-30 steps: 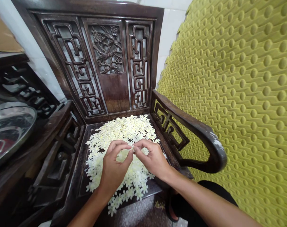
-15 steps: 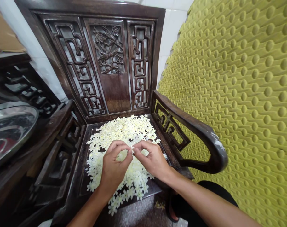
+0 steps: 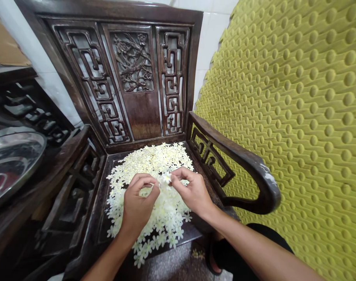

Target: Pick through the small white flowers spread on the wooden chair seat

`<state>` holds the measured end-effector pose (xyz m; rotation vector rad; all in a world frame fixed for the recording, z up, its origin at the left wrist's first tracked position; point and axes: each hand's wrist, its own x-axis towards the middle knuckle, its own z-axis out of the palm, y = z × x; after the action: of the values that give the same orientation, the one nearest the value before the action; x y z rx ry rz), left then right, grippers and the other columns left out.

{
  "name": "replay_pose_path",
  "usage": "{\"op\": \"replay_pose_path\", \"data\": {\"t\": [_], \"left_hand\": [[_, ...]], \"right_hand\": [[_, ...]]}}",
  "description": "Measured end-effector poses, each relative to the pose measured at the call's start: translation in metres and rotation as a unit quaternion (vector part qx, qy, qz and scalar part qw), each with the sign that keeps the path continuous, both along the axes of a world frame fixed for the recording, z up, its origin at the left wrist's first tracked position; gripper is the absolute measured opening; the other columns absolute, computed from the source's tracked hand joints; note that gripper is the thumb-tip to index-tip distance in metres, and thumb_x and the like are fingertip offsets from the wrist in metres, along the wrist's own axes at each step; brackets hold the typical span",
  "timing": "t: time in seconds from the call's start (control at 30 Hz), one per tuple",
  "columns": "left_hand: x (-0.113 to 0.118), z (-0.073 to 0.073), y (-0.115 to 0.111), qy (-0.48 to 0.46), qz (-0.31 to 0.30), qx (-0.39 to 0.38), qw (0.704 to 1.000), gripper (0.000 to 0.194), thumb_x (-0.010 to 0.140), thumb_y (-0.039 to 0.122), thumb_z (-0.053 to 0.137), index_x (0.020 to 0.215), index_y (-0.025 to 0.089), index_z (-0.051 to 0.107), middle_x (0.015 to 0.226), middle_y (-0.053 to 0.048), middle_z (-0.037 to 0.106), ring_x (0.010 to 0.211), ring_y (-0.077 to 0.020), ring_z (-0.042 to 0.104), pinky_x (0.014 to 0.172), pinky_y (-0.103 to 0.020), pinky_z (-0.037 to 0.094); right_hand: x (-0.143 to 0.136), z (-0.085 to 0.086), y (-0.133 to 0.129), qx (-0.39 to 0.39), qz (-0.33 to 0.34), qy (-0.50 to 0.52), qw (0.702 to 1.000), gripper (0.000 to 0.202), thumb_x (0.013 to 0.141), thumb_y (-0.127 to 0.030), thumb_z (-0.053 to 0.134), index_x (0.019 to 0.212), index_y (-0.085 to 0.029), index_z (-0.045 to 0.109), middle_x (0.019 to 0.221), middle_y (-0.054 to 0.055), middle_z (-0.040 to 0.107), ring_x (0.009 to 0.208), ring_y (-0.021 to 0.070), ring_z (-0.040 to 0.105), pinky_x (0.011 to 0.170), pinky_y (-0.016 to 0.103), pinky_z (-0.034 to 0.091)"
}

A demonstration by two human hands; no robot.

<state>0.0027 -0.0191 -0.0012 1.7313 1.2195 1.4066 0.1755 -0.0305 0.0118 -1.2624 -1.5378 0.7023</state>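
Observation:
My right hand (image 3: 192, 189) pinches a small white flower (image 3: 167, 178) between thumb and forefinger, its petals facing left. Just to its left, my left hand (image 3: 140, 197) is closed in a pinch, thumb against forefinger; whatever lies between those fingertips is too small to make out. A short gap separates the two hands. Beneath them a thick layer of white blossoms (image 3: 154, 158) with pale yellow centres covers much of the seat of a dark carved wooden chair (image 3: 145, 113). Some blossoms hang over the seat's front edge.
The chair's curved armrest (image 3: 239, 156) rises on the right, before a yellow bumpy foam sheet (image 3: 297, 97). At left, a shiny metal tray (image 3: 38, 152) rests by the other armrest (image 3: 69, 156). A few yellowish bits (image 3: 198, 254) lie on the floor.
My hands, whose fingertips met around a small flower, have parted. The right hand has moved slightly up and right with the flower; the left has drawn a little left.

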Motion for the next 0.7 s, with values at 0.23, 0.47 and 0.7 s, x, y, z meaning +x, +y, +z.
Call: {"op": "replay_pose_path", "data": {"t": [0.23, 0.47, 0.7], "left_hand": [[-0.0012, 0.0010, 0.0005, -0.002, 0.009, -0.010, 1.000, 0.006, 0.084, 0.018, 0.064, 0.080, 0.020, 0.068, 0.090, -0.002, 0.063, 0.086, -0.0173, 0.061, 0.075, -0.028, 0.050], [0.0016, 0.0040, -0.0038, 0.031, -0.015, 0.036, 0.999, 0.003, 0.085, 0.023, 0.069, 0.086, 0.022, 0.071, 0.090, -0.002, 0.063, 0.089, -0.0176, 0.062, 0.081, -0.030, 0.050], [0.0017, 0.0038, -0.0049, 0.047, -0.009, 0.044, 0.998, 0.004, 0.086, 0.023, 0.068, 0.084, 0.023, 0.072, 0.088, -0.001, 0.061, 0.087, -0.0173, 0.062, 0.079, -0.030, 0.049]], "right_hand": [[0.0019, 0.0017, 0.0024, 0.009, -0.007, 0.015, 1.000, 0.011, 0.091, -0.024, 0.059, 0.086, -0.018, 0.067, 0.078, 0.002, 0.070, 0.072, 0.0165, 0.066, 0.069, 0.027, 0.050], [-0.0039, 0.0006, -0.0033, 0.012, 0.044, -0.023, 0.999, 0.013, 0.094, -0.024, 0.058, 0.089, -0.020, 0.069, 0.083, 0.000, 0.072, 0.079, 0.0155, 0.066, 0.075, 0.027, 0.048], [-0.0061, -0.0013, -0.0050, 0.026, 0.058, -0.039, 0.997, 0.013, 0.095, -0.023, 0.058, 0.087, -0.021, 0.069, 0.082, -0.001, 0.072, 0.079, 0.0155, 0.066, 0.078, 0.029, 0.047]]}}
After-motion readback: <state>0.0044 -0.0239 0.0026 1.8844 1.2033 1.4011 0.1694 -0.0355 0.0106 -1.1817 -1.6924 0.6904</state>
